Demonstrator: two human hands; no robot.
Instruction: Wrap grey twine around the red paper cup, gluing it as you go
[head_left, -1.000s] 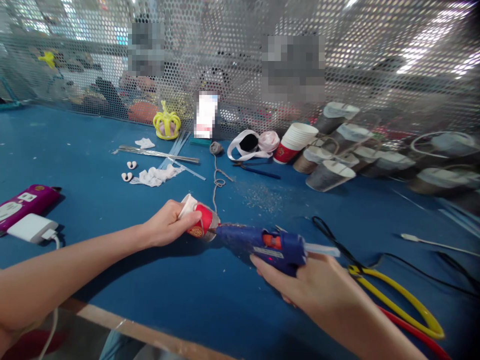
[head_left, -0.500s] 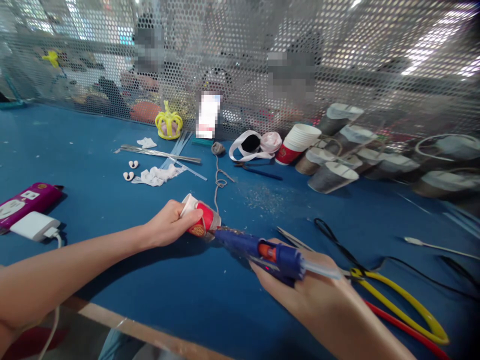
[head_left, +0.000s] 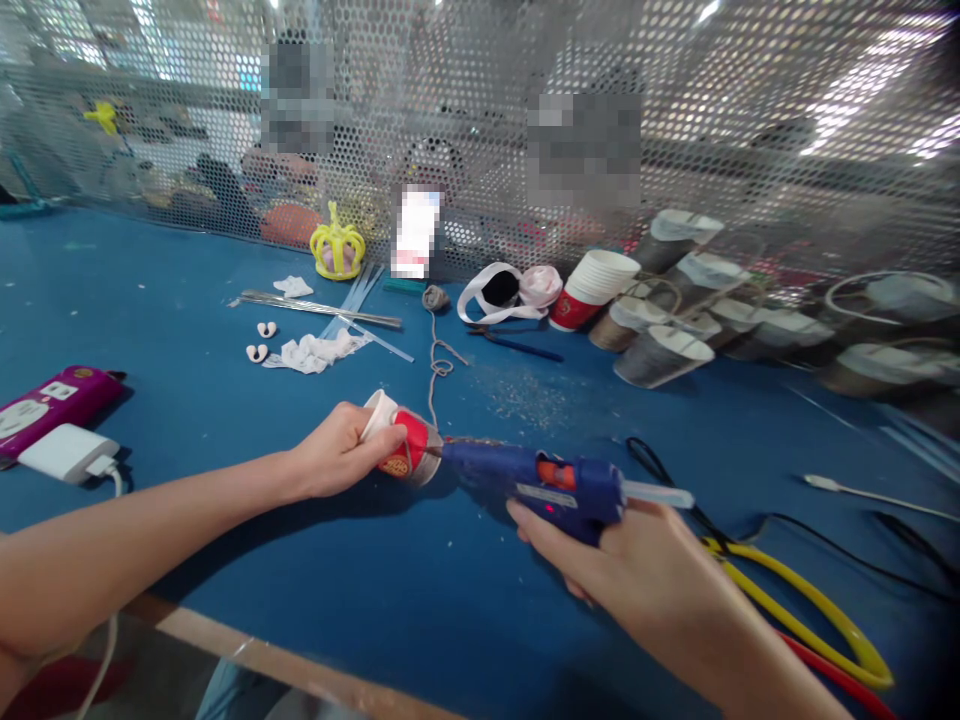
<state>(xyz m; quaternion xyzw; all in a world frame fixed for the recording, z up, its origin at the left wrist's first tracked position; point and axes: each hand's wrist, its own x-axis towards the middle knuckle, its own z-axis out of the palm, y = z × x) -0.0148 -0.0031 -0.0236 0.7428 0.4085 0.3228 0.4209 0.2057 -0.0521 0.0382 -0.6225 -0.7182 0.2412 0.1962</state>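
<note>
My left hand is wrapped round a red paper cup with a white rim, lying on its side above the table. Grey cord circles the cup near its base and trails back to a small ball. In my right hand is a blue glue gun, a clear glue stick jutting from its back. Its nozzle points left, at the cord-wrapped end of the cup; whether it touches I cannot tell.
Pliers with yellow and red handles lie at right, beside a black cable. Cord-wrapped cups and stacked paper cups stand at the back right. A purple power strip sits left. Behind rises a perforated metal screen.
My right hand has moved slightly right and turned the glue gun more level. The nozzle now shows over the side of the cup. My left hand has barely moved.
</note>
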